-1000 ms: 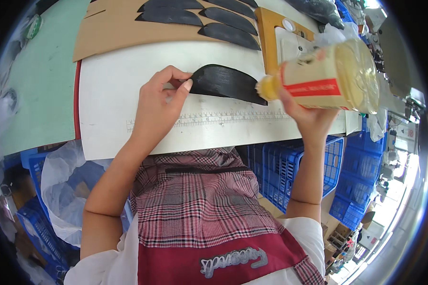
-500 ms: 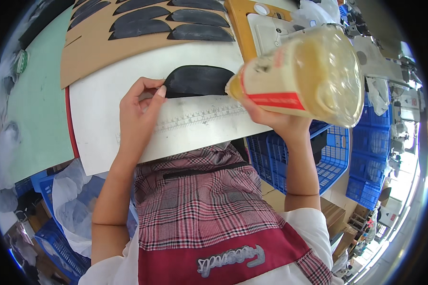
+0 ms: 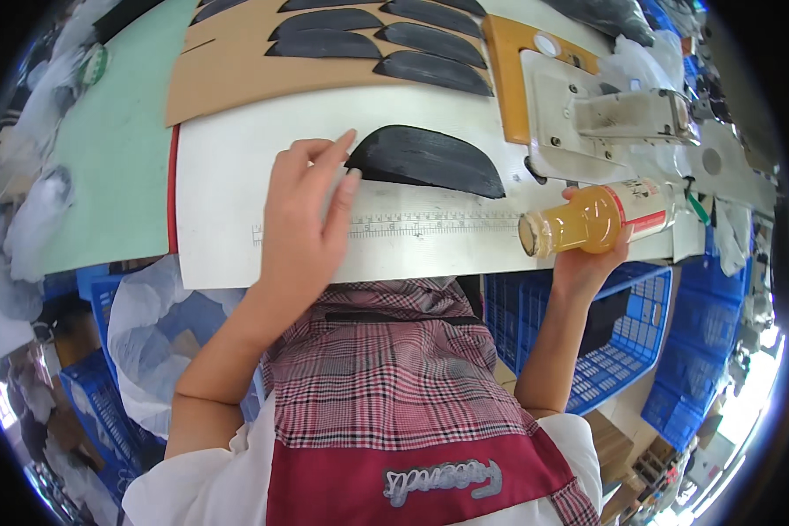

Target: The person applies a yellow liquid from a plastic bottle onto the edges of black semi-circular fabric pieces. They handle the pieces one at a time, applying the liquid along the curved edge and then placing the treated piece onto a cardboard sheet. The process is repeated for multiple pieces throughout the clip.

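Observation:
A black half-moon-shaped piece (image 3: 430,162) lies flat on the white work surface, its upper face streaked with a dull sheen. By its left end my left hand (image 3: 305,206) hovers with index finger and thumb apart; whether a fingertip still touches the tip I cannot tell. My right hand (image 3: 592,267) is wrapped from below around a bottle (image 3: 594,221) of yellowish liquid with a white and red label. The bottle is tipped nearly level, its neck pointing left, apart from the black piece. Between me and the piece runs a printed ruler scale (image 3: 421,224).
Several similar black pieces (image 3: 434,72) lie in rows on a brown board (image 3: 228,88) at the back. A sewing machine (image 3: 579,123) stands at right on a wooden-edged base. Blue crates (image 3: 627,351) sit below the table edge, and a plastic-lined bin (image 3: 145,351) is at left.
The bottle has come away from the black piece's right end and swung down to nearly level, rightward. My left fingers have parted from their pinch on the left end. The view has shifted.

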A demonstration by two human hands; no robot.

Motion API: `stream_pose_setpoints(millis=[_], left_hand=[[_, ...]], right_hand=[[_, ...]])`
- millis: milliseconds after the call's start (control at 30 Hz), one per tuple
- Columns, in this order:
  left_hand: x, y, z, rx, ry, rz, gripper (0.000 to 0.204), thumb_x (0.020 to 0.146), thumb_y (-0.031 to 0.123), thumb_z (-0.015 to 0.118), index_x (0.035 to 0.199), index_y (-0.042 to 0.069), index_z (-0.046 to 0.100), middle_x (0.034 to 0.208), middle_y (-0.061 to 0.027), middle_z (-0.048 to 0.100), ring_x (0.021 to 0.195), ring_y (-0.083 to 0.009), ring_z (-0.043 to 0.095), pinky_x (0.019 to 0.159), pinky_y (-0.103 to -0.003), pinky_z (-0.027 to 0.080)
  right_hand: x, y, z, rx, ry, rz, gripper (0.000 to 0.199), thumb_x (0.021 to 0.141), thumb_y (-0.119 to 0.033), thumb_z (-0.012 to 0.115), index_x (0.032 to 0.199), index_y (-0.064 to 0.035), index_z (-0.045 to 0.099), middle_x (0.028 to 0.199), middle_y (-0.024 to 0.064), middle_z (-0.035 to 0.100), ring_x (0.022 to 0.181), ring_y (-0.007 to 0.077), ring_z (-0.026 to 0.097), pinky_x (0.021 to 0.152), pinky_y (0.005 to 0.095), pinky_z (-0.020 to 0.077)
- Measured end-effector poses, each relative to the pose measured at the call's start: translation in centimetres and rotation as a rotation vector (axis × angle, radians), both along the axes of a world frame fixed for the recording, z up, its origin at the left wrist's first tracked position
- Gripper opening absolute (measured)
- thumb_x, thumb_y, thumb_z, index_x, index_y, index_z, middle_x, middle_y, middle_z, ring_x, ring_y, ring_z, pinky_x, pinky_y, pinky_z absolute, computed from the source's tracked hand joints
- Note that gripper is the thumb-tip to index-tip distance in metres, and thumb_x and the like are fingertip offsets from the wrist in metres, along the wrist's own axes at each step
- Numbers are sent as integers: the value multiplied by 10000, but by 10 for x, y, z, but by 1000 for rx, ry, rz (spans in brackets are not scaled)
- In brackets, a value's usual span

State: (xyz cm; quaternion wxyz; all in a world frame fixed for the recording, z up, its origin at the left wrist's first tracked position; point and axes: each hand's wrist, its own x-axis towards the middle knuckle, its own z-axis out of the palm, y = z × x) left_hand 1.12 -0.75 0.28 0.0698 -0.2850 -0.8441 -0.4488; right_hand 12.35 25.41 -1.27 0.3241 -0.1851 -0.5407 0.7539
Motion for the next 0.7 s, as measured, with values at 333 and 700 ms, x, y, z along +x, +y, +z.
stream_pose_setpoints(millis=[333,700], left_hand=[[12,12,7,-213,190,111,283,791,77,540,1049,-38,552,896,-120,490,810,-247,477,677,-320,412],[8,16,5,-127,101,175,184,804,79,526,960,7,592,910,-102,517,859,-232,488,762,-309,389]], right_hand=[[-4,-3,-19,-119,56,103,674,745,-571,484,1117,-10,455,972,137,554,928,277,540,810,348,409],[-2,-3,-22,-103,75,120,682,722,-574,511,1106,-12,458,967,114,548,909,272,544,770,332,425]])
